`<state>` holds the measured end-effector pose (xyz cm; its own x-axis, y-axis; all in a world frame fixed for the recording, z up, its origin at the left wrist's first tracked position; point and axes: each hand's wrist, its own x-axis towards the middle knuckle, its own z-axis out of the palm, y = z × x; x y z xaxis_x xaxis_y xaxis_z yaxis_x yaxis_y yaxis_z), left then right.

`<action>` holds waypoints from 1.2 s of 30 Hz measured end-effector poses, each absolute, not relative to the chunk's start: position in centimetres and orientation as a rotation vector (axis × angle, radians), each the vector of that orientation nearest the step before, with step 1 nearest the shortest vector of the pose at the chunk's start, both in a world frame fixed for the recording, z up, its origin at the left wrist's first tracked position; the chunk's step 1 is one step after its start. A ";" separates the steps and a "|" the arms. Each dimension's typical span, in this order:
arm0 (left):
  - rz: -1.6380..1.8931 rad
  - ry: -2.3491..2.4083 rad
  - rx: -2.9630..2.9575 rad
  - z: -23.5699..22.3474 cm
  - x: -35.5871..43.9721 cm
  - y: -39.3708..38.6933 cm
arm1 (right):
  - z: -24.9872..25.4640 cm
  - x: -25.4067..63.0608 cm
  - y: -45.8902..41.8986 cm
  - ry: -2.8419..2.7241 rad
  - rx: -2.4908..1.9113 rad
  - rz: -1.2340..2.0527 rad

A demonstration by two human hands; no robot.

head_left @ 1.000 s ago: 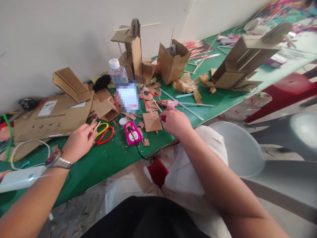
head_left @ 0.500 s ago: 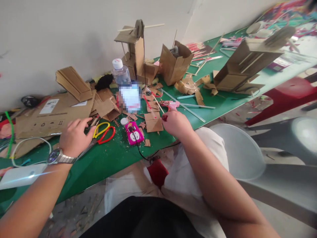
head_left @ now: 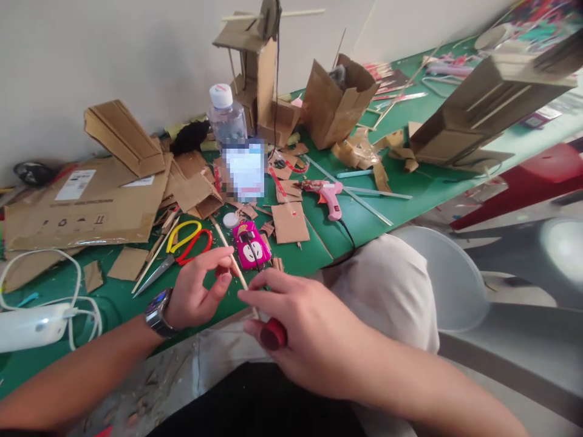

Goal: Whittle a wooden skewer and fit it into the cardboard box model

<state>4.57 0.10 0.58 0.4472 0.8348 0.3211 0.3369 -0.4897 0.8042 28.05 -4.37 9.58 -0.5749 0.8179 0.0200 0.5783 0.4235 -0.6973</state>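
Since the earlier frame the thin wooden stick (head_left: 237, 267) has come from beside the glue gun to the desk's (head_left: 337, 240) near edge, its far end toward 11 o'clock. The right hand's (head_left: 314, 334) grip is narrow, pinching the stick's near end, with a dark red round object (head_left: 274, 334) tucked behind; that bulk could weaken the pinch and let the stick roll. The left hand's (head_left: 195, 291) grip is slightly open beside the stick, steadying it little, so it might swing and snag the pink socket block's (head_left: 249, 246) black cable at 2 o'clock. Toward 9 o'clock, the scissors' (head_left: 171, 261) bare blades could nick a careless left wrist. At 2 o'clock, farther out, the pink glue gun's (head_left: 334, 206) lead (head_left: 349, 233) nears the edge; a forearm catching it could drag the gun down.
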 end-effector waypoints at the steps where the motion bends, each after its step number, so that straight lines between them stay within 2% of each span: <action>1: 0.927 0.969 2.064 0.6 4.5 0.2 | 9.3 27.6 -4.5 -2.375 -1.165 0.958; 8: 0.746 0.942 2.125 1.0 4.1 -1.2 | 7.5 26.2 -4.8 -2.530 -0.997 0.876; 12: 0.730 0.995 1.879 0.4 3.4 -2.4 | 7.7 26.5 -3.9 -2.384 -0.796 0.891; 19: 0.564 0.873 1.827 0.1 3.0 -3.9 | 5.1 26.2 -3.0 -2.038 -0.681 0.597; 23: 0.435 0.821 1.750 -0.3 3.0 -4.6 | 3.3 25.6 -2.9 -1.993 -0.685 0.688; 30: 0.434 0.846 1.643 -0.4 2.7 -3.9 | 2.0 25.6 -2.1 -1.800 -0.780 1.044; 36: 0.465 0.843 1.606 0.0 2.7 -3.6 | 1.4 25.7 -2.0 -1.724 -0.756 1.127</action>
<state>2.70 -3.61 -0.05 0.6572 0.7380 -0.1533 0.2633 -0.0342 0.9641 25.70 -2.01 1.39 -0.3955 0.8460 0.3577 0.0115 0.3939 -0.9191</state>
